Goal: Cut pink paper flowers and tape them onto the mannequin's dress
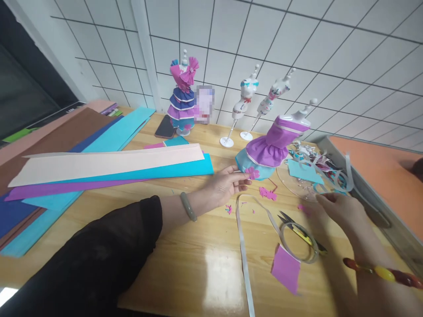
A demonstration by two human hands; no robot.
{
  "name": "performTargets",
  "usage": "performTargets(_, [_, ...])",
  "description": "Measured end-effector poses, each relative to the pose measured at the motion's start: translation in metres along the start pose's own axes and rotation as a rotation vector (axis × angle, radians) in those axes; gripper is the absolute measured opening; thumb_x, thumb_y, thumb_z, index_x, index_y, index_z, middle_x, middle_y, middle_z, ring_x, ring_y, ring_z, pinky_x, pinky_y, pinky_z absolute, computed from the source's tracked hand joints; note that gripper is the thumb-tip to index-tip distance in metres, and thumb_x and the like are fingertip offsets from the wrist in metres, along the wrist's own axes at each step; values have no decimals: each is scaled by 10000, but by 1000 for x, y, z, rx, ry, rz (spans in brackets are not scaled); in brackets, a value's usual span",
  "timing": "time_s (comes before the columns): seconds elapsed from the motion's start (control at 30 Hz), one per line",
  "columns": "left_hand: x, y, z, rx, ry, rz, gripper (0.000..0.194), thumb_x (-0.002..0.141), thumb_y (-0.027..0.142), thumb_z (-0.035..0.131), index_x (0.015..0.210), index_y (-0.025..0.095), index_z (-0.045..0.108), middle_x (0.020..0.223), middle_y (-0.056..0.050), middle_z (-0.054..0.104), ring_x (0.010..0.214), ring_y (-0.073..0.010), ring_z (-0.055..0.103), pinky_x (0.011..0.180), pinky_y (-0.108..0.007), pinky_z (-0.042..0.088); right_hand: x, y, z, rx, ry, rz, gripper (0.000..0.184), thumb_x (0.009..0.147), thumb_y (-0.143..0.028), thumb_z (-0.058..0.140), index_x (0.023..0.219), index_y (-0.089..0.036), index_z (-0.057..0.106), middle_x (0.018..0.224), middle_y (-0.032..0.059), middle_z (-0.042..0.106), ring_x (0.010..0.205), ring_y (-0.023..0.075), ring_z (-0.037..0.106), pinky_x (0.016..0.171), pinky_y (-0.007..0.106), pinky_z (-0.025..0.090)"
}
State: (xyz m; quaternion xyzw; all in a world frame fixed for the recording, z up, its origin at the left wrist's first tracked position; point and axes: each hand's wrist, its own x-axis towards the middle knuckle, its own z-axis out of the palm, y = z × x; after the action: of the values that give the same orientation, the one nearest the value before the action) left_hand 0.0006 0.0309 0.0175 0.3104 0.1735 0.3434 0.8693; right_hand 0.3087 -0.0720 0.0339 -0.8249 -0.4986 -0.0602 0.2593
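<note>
My left hand (228,182) is closed on the hem of the dressed mini mannequin (280,141), which leans to the right. Its dress has a purple top with white trim and a light blue skirt. A pink paper flower (252,172) sits on the skirt beside my thumb. Over the table's right side, my right hand (343,213) has its fingers drawn together; whatever may be between them is hidden. Pink cut-out scraps (268,193) lie below the skirt. Nearer me are yellow-and-black scissors (302,233), a ribbon roll (315,253) and a purple paper square (286,268).
Folded crepe paper sheets (112,160) cover the table's left side. Along the tiled wall stand a finished-looking dressed mannequin (182,99) and two white mini mannequins (244,97). A phone (165,126) lies at the back. Ribbon scraps (317,163) pile up at the right edge.
</note>
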Motion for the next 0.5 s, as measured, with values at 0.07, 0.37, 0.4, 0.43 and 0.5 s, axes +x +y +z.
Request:
performTargets(0.07, [0,0,0,-11,-2,-2,236,677,190,708,865,158,569,881,-48,622,776,-116,583,723,-271,422,-7,-18,-5,-5,-76,5,169,655,-342,681,575,-194,672,441,47,570,399,199,508,428,304,306])
performTargets(0.37, [-1,0,3,-43,-20,12,254,683,166,700,908,154,582,881,-43,626,780,-108,586,741,-271,424,-55,-151,1,285,14,-564,106,830,-273,555,763,-201,593,688,17,606,575,131,497,570,272,410])
performTargets(0.4, [-1,0,3,-46,-22,19,263,687,161,696,924,157,583,893,-43,627,796,-111,588,759,-277,425,-57,-158,5,303,23,-618,81,838,-250,550,788,-198,588,695,17,600,579,128,499,574,269,411])
performTargets(0.43, [-2,0,4,-47,-28,27,270,693,158,690,942,160,584,908,-46,627,813,-114,589,778,-285,425,-58,-164,9,310,34,-651,63,845,-231,545,812,-193,583,698,16,593,579,125,499,573,267,409])
performTargets(0.5, [-2,0,5,-46,-49,43,268,708,156,673,962,158,586,936,-56,628,840,-122,590,810,-303,423,-58,-169,17,300,66,-680,39,848,-207,552,840,-182,580,703,17,586,576,120,495,572,263,407])
